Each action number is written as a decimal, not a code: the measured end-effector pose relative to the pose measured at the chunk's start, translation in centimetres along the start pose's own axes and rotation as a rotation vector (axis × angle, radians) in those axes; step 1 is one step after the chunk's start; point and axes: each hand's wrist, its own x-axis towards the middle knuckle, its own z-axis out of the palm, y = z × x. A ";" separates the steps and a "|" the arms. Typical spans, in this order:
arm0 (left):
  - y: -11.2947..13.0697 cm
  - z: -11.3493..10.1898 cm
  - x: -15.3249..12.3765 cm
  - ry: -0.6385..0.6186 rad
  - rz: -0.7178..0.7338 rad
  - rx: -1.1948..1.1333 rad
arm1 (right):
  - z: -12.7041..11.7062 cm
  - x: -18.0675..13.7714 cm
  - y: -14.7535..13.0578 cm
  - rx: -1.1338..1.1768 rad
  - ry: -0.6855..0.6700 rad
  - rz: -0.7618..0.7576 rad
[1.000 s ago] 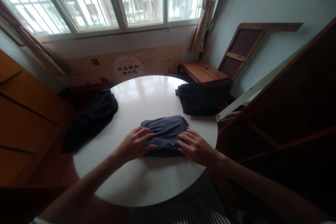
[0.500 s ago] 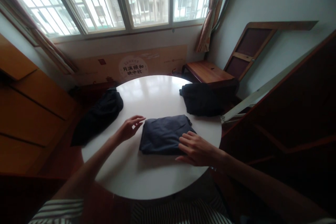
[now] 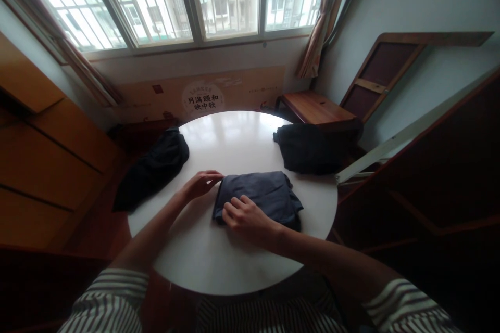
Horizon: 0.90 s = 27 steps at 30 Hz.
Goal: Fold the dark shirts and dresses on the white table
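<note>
A folded dark blue-grey garment (image 3: 265,195) lies on the round white table (image 3: 230,140), near its front right part. My left hand (image 3: 202,183) pinches the garment's far left corner with curled fingers. My right hand (image 3: 244,216) rests on the garment's near left corner, fingers curled over the edge as if gripping the cloth. Both forearms reach in from the bottom, in striped sleeves.
A dark garment (image 3: 154,169) hangs over the table's left edge. Another dark folded garment (image 3: 308,148) sits at the right edge. A wooden stool (image 3: 314,106) and a leaning board (image 3: 383,73) stand at the right, wooden cabinets (image 3: 42,151) at the left, windows behind.
My right hand slid from the garment's right side to its near left corner. My left hand moved back from the bare table onto the far left corner. The view shifted slightly.
</note>
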 end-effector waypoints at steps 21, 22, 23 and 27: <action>16.3 4.1 5.2 -0.152 -0.056 0.167 | -2.1 -11.8 12.6 0.728 -0.056 0.694; 17.4 5.3 5.8 -0.204 -0.068 0.183 | -1.9 -11.9 12.6 0.796 -0.079 0.686; 18.1 6.5 6.3 -0.243 -0.093 0.206 | -1.6 -11.8 12.1 0.841 -0.071 0.676; 18.5 10.1 7.2 -0.346 -0.134 0.260 | -0.1 -10.9 8.9 0.838 0.116 0.730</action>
